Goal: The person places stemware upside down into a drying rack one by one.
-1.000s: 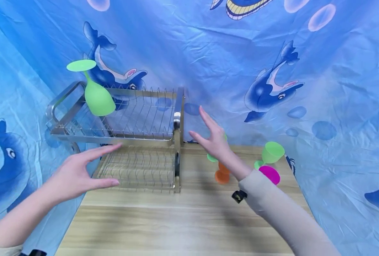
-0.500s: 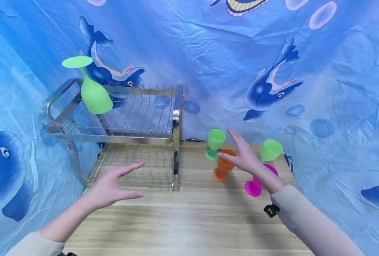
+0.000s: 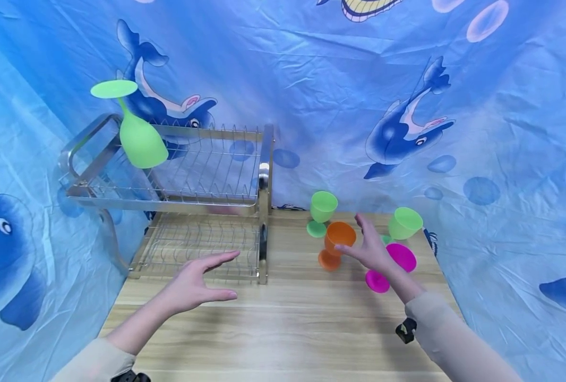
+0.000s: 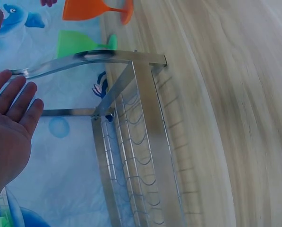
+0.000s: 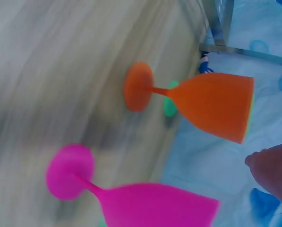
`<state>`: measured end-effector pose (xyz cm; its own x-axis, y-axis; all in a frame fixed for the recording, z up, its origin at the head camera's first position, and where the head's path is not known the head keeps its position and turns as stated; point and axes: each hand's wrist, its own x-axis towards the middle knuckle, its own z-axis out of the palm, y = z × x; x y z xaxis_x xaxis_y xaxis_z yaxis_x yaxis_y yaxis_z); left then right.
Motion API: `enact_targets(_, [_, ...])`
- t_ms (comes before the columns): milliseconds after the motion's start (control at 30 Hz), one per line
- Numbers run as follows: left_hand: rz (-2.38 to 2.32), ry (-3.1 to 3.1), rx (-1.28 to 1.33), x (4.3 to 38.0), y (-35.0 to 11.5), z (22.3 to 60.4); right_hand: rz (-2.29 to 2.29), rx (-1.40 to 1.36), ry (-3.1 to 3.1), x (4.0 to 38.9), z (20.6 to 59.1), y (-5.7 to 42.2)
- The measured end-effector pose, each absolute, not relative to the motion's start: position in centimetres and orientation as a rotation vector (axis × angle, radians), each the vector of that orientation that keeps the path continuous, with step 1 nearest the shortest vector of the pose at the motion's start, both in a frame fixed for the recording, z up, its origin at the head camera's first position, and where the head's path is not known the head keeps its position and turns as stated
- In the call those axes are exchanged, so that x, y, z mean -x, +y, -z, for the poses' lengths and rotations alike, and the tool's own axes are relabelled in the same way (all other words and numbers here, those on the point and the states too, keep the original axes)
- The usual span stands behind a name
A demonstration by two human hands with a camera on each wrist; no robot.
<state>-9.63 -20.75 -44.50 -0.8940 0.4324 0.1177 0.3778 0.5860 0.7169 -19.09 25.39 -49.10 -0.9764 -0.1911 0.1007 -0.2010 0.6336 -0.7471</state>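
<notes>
The orange goblet (image 3: 340,237) stands upright on the wooden tabletop (image 3: 273,329), immediately left of the right hand (image 3: 371,252). The thumb and fingers of this hand are spread apart and grip nothing. In the head view the thumb tip overlaps the near right side of the orange bowl, with the fingers pointing to the far side; the right wrist view shows a gap between the nearer fingertip and the rim. The left hand (image 3: 192,284) is positioned in front of the lower tier of the metal dish rack (image 3: 263,212), its fingers extended, its thumb held apart from them, and nothing in its grasp. An inverted green goblet (image 3: 143,142) leans at the left end of the upper tier, base upward. One upright green goblet (image 3: 324,207) stands just beyond the orange one, near the far edge of the tabletop. The magenta goblet (image 3: 402,257) stands to the right, partly hidden by the right wrist, with a light green goblet (image 3: 405,224) behind it near the right edge. A strip of tabletop separates the right post of the rack from the orange goblet, and a broad area of board extends between the two arms toward the near side. The dolphin-print curtain (image 3: 311,95) rises behind the far edge and bounds the left and right sides.
</notes>
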Motion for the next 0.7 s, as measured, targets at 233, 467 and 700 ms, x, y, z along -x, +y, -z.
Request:
enact_targets(233, [-1.248, 2.725, -0.699, 9.8, -20.6, 45.2, -1.459, -0.148, -2.693, 18.6, 52.0, 24.0])
enact_targets(467, [-1.301, 2.689, -0.703, 10.0, -20.4, 45.9, -1.586, 0.040, -2.468, 18.3, 54.9, 21.7])
enact_targets(700, [-1.325, 2.672, -0.701, 10.0, -20.3, 46.3, -1.591, 0.198, -2.339, 18.4, 56.4, 19.7])
